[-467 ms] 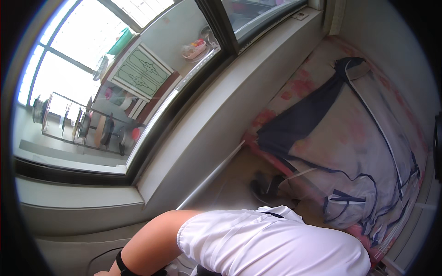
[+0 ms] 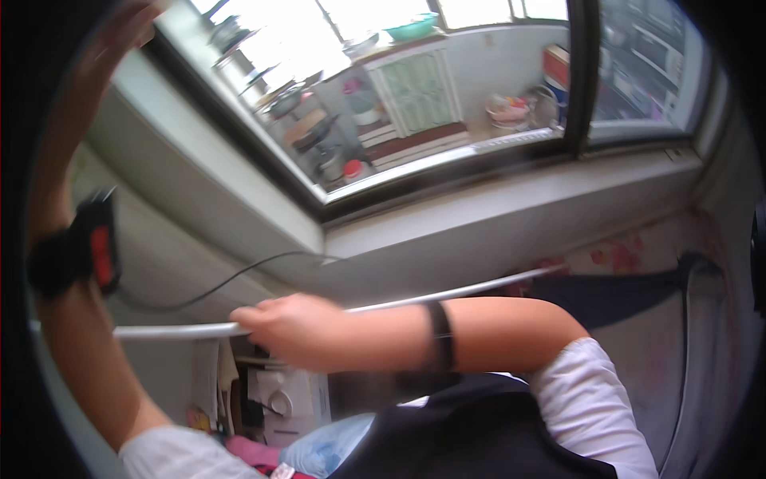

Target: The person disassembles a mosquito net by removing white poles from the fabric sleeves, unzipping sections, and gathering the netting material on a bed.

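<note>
A long pale pole (image 2: 451, 287) stretches across the view, from the far left to the floral-patterned bedding on the right. My right hand (image 2: 291, 323) is closed round it left of the middle, the forearm reaching over from the right. A black band (image 2: 440, 335) circles that wrist. My left hand (image 2: 120, 36) is raised at the upper left, beside the window frame; blur and the dark rim hide what its fingers do. The left forearm wears a black strap with a black-and-red device (image 2: 100, 249) and passes in front of the pole's left part.
A dark-framed window (image 2: 447, 172) and its pale sill (image 2: 511, 195) lie ahead, with kitchen shelves and a green-panelled cabinet (image 2: 419, 92) behind the glass. A black cable (image 2: 215, 291) hangs below the sill. Dark-blue-edged sheer fabric (image 2: 638, 299) covers the bedding at right.
The view has swung toward the window. My left arm has come into sight, raised high. My right hand, not visible before, now shows gripping the pole, which lies closer to level in the picture.
</note>
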Demonstrator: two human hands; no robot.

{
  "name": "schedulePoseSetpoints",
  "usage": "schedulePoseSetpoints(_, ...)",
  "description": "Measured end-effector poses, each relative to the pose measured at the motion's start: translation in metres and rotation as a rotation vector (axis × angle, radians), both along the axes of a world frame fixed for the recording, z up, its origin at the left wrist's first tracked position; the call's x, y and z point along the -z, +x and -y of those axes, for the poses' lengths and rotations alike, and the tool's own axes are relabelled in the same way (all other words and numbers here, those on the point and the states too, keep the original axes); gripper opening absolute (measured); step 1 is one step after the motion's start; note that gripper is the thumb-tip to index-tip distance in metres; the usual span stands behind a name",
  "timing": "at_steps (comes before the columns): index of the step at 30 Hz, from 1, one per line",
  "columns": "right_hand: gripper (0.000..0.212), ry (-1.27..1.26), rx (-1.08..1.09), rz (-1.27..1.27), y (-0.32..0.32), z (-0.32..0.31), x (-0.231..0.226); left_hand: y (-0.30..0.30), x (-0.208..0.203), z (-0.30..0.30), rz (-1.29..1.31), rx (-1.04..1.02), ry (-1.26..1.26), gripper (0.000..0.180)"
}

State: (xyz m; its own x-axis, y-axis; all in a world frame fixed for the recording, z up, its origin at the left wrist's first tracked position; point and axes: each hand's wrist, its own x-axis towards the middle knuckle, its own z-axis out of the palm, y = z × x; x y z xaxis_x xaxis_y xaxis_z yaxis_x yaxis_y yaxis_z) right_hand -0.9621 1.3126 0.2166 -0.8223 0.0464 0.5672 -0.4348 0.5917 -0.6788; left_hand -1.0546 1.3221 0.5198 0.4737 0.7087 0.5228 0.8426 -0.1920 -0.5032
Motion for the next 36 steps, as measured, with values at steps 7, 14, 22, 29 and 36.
schedulePoseSetpoints(7,0.024,0.126,0.197,0.161,0.082,-0.019,0.030,0.013,0.029,0.006,0.084,-0.100,0.127,0.019)
schedulePoseSetpoints(14,0.030,0.261,0.554,0.393,0.195,-0.073,0.085,-0.007,0.092,-0.006,0.079,-0.136,-0.014,0.020)
schedulePoseSetpoints(22,0.047,0.130,0.648,0.890,0.298,-0.108,0.085,0.022,0.205,-0.012,-0.183,0.202,-0.362,0.036)
schedulePoseSetpoints(29,0.046,-0.010,0.651,1.188,0.372,-0.110,0.044,0.019,0.218,-0.031,-0.205,0.153,-0.327,0.033)
schedulePoseSetpoints(36,0.042,0.507,0.999,1.073,0.455,-0.097,0.039,-0.055,0.171,-0.058,-0.107,0.160,0.150,0.034)
